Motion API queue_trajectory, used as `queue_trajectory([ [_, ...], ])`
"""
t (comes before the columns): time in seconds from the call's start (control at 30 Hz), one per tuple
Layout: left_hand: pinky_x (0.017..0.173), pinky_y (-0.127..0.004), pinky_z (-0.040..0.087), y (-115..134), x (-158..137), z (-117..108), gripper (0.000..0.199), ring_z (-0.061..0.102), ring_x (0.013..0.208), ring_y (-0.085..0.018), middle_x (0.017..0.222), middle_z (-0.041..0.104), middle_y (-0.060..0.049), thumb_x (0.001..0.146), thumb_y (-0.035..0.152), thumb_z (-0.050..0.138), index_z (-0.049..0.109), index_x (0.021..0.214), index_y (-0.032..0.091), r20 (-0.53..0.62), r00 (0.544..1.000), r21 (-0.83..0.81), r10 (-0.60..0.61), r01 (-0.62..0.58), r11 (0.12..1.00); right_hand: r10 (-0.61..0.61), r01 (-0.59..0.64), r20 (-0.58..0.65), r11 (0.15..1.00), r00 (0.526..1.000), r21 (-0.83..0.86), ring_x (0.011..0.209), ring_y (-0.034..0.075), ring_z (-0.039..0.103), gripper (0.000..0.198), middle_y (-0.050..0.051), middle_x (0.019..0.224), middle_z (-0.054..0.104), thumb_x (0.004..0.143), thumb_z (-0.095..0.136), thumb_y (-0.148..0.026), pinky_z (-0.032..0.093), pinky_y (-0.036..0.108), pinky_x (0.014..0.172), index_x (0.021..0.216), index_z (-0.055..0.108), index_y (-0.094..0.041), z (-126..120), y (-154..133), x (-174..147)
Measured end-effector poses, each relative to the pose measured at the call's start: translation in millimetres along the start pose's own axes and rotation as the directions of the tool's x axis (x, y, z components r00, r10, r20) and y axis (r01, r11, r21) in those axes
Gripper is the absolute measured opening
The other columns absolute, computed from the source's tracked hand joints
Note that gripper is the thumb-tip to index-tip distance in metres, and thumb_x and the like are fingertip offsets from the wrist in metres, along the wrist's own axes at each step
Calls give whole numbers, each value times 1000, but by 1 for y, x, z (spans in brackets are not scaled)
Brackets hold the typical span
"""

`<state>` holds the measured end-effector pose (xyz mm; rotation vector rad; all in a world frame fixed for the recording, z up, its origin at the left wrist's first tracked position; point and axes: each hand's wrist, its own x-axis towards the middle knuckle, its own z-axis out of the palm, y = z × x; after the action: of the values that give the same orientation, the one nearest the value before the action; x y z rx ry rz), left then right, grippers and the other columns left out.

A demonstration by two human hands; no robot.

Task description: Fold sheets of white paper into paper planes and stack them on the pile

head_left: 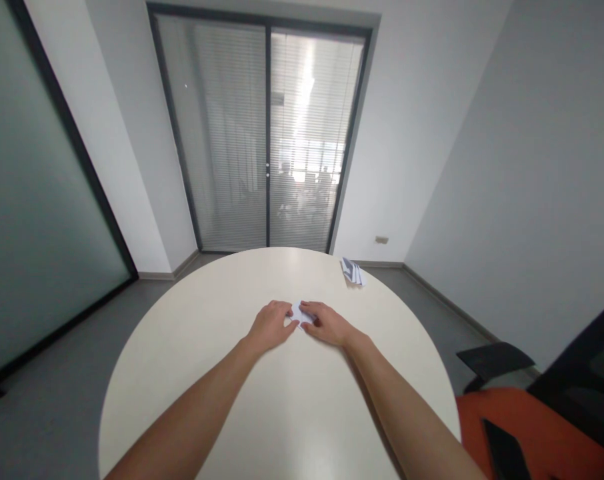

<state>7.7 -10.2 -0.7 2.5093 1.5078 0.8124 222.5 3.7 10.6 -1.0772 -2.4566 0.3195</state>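
A small piece of folded white paper point(301, 313) lies on the round pale table point(192, 347), between my two hands. My left hand point(273, 323) has its thumb and fingers on the paper's left edge. From the other side, my right hand point(327, 323) grips the right edge, thumb in front and fingers behind. Both hands rest low at the tabletop. Parts of the paper are hidden under the fingertips, so its full shape does not show.
Several folded papers with dark printing point(353, 273) lie near the table's far right edge. An orange office chair point(537, 433) with black armrests stands at the right. Beyond the table is a glass door with blinds point(267, 133).
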Motion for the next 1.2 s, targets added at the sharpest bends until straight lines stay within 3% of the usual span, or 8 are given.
queue_trajectory([
  [0.17,101,-38,45,3,0,1,25,60,110,-24,114,70,-8,86,31,67,68,108,20,16,999,-23,29,-29,999,78,-73,142,997,987,-41,146,35,33,64,14,156,40,92,54,-48,26,56,117,149,46,-20,4,5,-2],
  [0.3,108,-39,40,6,1,1,25,55,123,-25,129,65,-10,90,30,61,68,111,19,47,997,-18,68,-67,998,168,-152,226,985,960,-84,152,34,15,77,12,164,21,92,48,-60,13,59,120,157,29,-23,6,1,-3],
  [0.4,105,-37,43,8,2,0,22,59,117,-23,120,68,-9,96,26,52,67,110,19,60,993,-18,100,-99,995,218,-192,249,973,944,-125,153,33,8,82,12,165,12,94,39,-67,8,56,122,159,22,-20,6,-3,-1],
  [0.5,100,-36,45,9,3,-1,19,62,107,-21,108,71,-7,97,24,50,66,106,20,69,993,-12,91,-90,996,236,-206,278,969,931,-135,153,31,9,67,7,166,14,100,25,-58,10,55,122,159,22,-24,5,-4,1],
  [0.6,105,-38,43,8,4,1,22,59,117,-23,115,70,-8,96,25,51,65,112,20,83,994,-14,75,-74,997,244,-210,270,966,931,-151,153,32,10,61,2,165,17,102,22,-50,12,56,122,158,22,-27,4,-1,2],
  [0.73,112,-41,37,6,3,4,33,52,129,-24,121,69,-8,95,23,50,59,127,19,104,992,-29,71,-69,997,236,-204,247,968,940,-148,152,34,12,66,4,164,21,100,32,-55,14,58,121,158,24,-26,3,2,2],
  [0.93,106,-39,43,4,3,4,30,60,115,-23,119,69,-10,95,18,47,63,120,17,75,985,10,155,-156,988,187,-158,251,979,950,-132,152,38,10,75,5,163,26,95,39,-64,14,56,121,157,29,-24,-2,3,1],
  [1.2,116,-43,33,-4,2,13,36,49,133,-24,139,60,-9,99,20,41,60,129,17,87,982,39,167,-171,985,216,-183,255,972,943,-146,153,34,7,75,3,165,21,95,35,-66,10,57,121,159,22,-27,5,-3,0],
])
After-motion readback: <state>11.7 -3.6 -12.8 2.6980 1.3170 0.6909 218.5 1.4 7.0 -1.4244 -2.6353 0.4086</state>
